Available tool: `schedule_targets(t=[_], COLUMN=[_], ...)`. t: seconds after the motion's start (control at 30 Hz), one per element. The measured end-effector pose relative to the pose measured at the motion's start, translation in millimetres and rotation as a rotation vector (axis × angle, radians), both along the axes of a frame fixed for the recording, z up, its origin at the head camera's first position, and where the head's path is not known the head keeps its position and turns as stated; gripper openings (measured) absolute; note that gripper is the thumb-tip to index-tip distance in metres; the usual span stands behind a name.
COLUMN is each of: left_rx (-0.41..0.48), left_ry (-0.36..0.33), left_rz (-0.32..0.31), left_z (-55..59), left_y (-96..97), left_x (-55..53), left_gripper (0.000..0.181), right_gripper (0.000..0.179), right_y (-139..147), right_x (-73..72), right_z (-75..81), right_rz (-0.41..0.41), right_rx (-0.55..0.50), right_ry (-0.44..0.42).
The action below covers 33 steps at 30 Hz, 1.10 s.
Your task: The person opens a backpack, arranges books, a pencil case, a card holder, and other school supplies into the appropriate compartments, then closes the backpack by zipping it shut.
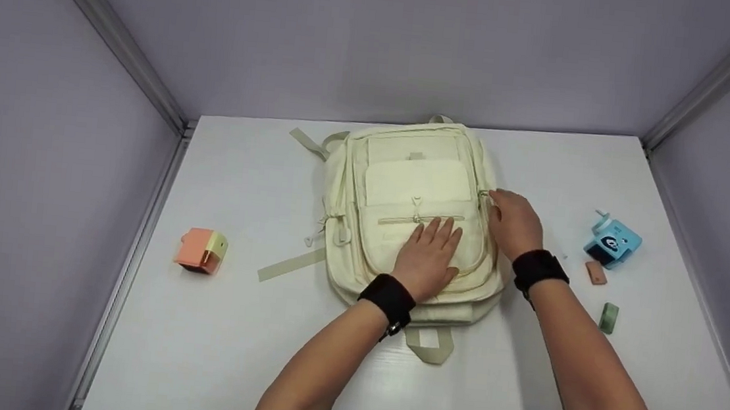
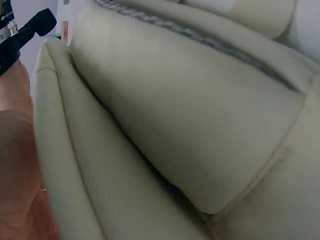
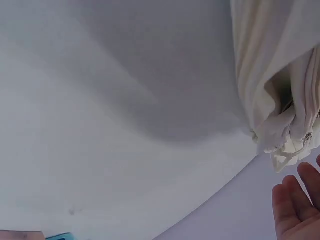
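A cream backpack lies front side up on the white table. My left hand rests on its lower front pocket with fingers spread, just below a short horizontal zip. At the bag's right edge, my right hand holds a small zipper pull at its fingertips. In the right wrist view, the other fingers are loosely bent near a pale triangular tag hanging from the bag; the thumb is outside that view. Pale folds of the backpack fill most of the left wrist view.
An orange and yellow pencil sharpener stands at the left. At the right are a blue crank pencil sharpener, a small brown block and a small green block. Straps stick out from the bag. Grey walls enclose the table.
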<state>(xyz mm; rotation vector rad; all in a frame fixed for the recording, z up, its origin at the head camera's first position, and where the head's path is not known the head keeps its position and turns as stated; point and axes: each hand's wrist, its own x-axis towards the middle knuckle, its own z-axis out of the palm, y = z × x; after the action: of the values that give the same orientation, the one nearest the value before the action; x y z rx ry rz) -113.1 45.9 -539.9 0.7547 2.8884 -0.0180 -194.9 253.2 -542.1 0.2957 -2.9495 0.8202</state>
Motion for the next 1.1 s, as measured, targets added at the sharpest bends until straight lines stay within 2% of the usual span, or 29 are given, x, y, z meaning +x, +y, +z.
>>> schedule_targets(t=[0.17, 0.33, 0.5, 0.73, 0.87, 1.1], left_rx=[-0.025, -0.036, -0.042, -0.041, -0.014, -0.043], left_ry=[-0.013, -0.023, -0.046, -0.054, -0.062, -0.080], left_rz=[0.019, -0.005, -0.014, -0.017, -0.035, 0.010], left_z=[-2.0, 3.6, 10.7, 14.7, 13.0, 5.4], left_y=[2.4, -5.3, -9.6, 0.6, 4.1, 5.0], left_x=[1.4, 4.9, 3.8, -1.6, -6.4, -13.2], left_gripper=[0.071, 0.070, 0.069, 0.071, 0.075, 0.065], right_gripper=[0.040, 0.039, 0.032, 0.022, 0.019, 0.016], right_y=[-4.2, -4.3, -3.0, -3.6, -5.2, -6.8], right_x=[-12.8, -15.6, -15.7, -16.2, -17.0, -18.7], right_z=[0.9, -2.2, -5.2, -8.2, -8.2, -8.8], right_rz=[0.047, 0.061, 0.057, 0.019, 0.009, 0.011], right_rx=[0.063, 0.073, 0.074, 0.051, 0.070, 0.097], right_ry=[-0.082, -0.120, -0.069, -0.006, 0.035, 0.056])
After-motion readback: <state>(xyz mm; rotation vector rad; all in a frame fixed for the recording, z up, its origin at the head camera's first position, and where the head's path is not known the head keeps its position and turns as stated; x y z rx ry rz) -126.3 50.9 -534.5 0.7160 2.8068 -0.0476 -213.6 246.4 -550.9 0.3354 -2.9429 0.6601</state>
